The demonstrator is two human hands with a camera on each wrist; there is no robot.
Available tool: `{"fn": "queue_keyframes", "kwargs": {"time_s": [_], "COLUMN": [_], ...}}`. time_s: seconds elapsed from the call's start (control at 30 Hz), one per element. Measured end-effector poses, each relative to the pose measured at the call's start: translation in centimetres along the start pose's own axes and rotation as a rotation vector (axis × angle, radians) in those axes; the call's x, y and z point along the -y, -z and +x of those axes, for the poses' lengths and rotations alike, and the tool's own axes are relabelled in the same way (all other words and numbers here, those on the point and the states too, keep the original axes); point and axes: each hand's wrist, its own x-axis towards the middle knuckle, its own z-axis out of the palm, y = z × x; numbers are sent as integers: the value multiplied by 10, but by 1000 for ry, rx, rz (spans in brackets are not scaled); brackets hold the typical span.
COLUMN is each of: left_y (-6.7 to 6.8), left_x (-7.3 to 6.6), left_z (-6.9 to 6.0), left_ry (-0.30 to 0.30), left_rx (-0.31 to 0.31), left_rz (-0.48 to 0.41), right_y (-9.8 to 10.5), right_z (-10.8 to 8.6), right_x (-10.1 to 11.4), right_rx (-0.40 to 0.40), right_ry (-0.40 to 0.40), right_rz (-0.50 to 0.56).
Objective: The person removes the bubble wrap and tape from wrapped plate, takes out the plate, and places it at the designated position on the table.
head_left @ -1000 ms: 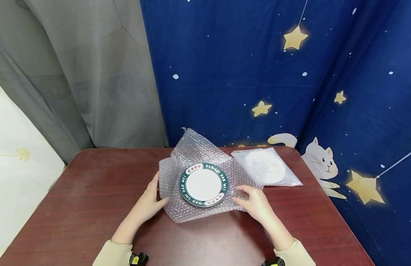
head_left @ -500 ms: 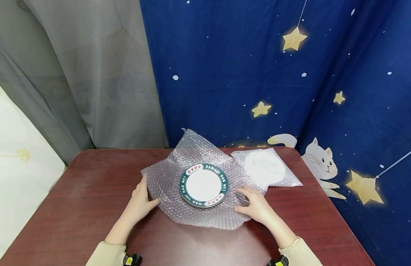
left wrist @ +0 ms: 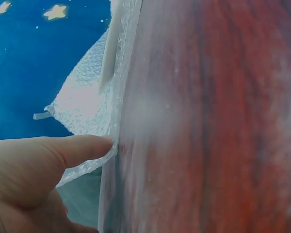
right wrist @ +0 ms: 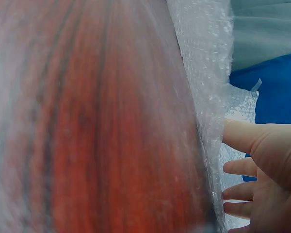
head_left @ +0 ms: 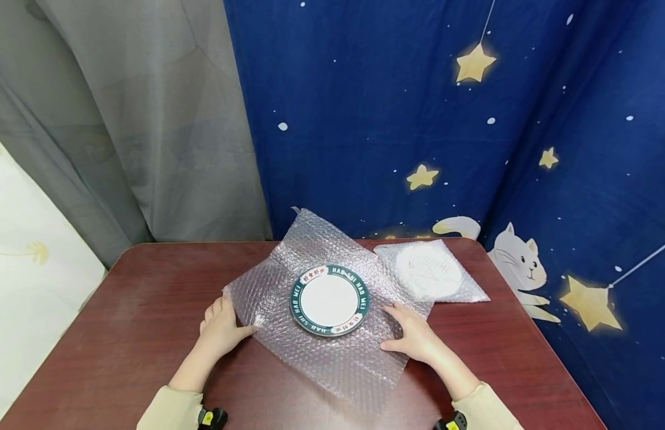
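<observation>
A round plate (head_left: 329, 300) with a white centre and a dark green lettered rim lies face up in the head view. Under it spreads a sheet of bubble wrap (head_left: 337, 370), its front corner reaching toward the person. At the sheet's left corner is my left hand (head_left: 220, 328), its thumb stretched onto the wrap edge. My right hand (head_left: 413, 334) rests on the right side of the wrap with fingers spread and thumb apart. Through the right wrist view the fingers (right wrist: 240, 195) look straight, touching the wrap (right wrist: 208, 73). Neither hand touches the plate.
A flat white round item in bubble wrap (head_left: 431, 272) lies at the back right, beside the open sheet. Everything rests on a reddish-brown table (head_left: 149, 298). Grey and blue curtains (head_left: 364, 119) hang behind its far edge.
The wrap's left flap has unfolded outward, and its front flap has opened toward the person. My left hand has moved left and slightly nearer; my right hand has shifted only a little. The plate stayed put.
</observation>
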Motion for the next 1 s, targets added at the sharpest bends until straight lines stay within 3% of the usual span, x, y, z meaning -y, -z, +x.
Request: {"fn": "queue_keyframes", "kwargs": {"time_s": [0.4,0.63,0.8,1.0], "left_y": [4,4,4,7], "left_x": [7,10,9,6], "left_z": [7,12,13,11], "left_ry": [44,54,-35,-176], "left_rx": [25,-100,-143,-81], "left_rz": [24,-12,44,166], "right_y": [0,-3,-3,-5], "right_z": [2,2,1,1], "right_x": [-7,-10,-9,-9], "right_rx": [2,1,-2,-6], "right_ry": [-13,-23,-24,-24], "right_rz": [12,1,-6,-10]}}
